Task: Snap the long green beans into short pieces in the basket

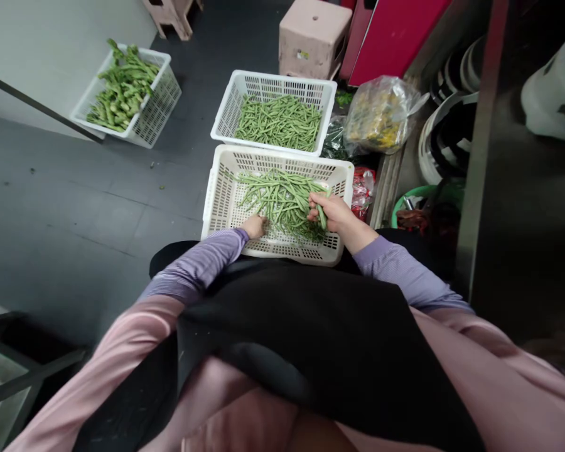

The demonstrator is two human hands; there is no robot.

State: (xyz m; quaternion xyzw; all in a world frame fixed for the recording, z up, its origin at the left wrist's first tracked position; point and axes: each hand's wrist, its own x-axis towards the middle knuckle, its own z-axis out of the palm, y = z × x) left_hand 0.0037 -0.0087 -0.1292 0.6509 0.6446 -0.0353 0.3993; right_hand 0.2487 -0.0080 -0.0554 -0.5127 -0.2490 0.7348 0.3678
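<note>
Grey floor [98, 220] spreads under the scene, w/ a seated person in a black apron [320, 326] and purple-cuffed sleeves leaning over a near basket [221, 188] of pale slotted plastic. Just beyond it, a white far basket [287, 78] holds a bed of short green pods [280, 122]; well apart, upper L, a third basket [160, 107] carries thick green stems [125, 88]. A pink stool [311, 37] stands behind the far basket; a clear plastic bag [379, 119] w/ yellow and green contents sits to its R.

Long green beans [282, 194] lie in a loose, tangled heap mid-basket and toward the R, some crossing others at all angles. R hand [334, 213] is over the heap's R side, fingers curled and thumb pressed on a small bunch of beans, w/ ends poking out above and below the grip. L hand [254, 226] is low at the basket's front L, fingers bent inward, just L of the heap; can't tell if anything is btwn those fingertips.
</note>
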